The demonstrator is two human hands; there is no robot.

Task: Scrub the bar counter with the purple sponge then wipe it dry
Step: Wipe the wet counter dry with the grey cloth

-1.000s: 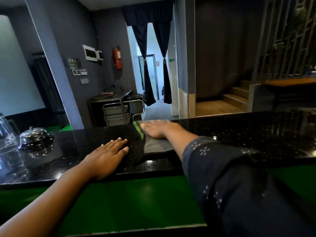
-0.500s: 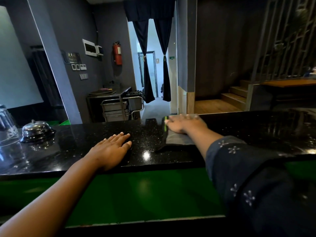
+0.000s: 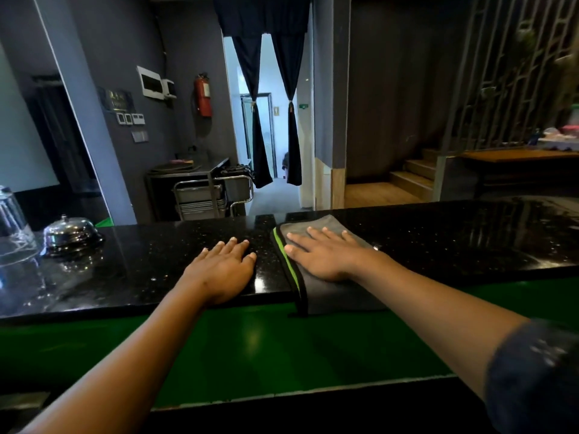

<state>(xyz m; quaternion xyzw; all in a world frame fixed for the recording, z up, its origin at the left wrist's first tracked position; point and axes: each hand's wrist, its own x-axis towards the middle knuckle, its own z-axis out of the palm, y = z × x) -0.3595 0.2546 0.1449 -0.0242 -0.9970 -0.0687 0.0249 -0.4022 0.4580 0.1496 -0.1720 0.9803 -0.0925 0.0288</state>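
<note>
Grey microfibre cloth (image 3: 326,286) w/ lime-green edge trim lies flat on the black speckled bar counter (image 3: 454,242), near-centre, its near end draped over the counter's front edge onto the green ledge (image 3: 250,346) below. Right hand (image 3: 322,255) sits palm-down on the cloth, fingers spread & straight, pressing it flat, not pinching. Left hand (image 3: 224,270) is just beside the cloth's green edge, apart from it, also palm-down on bare counter, fingers extended & close together, heel at the front edge. Dark patterned sleeve (image 3: 539,380) on right arm, pushed up past the forearm. Counter looks glossy, w/ light reflections. Far left on the counter: chrome call bell (image 3: 70,234), then a clear glass vessel (image 3: 14,227) at frame edge. Purple sponge not seen. Behind: steel trolley (image 3: 206,195), red fire extinguisher (image 3: 202,95) on the wall, doorway w/ dark tied curtains (image 3: 269,120), wooden steps (image 3: 413,173) on the right.
</note>
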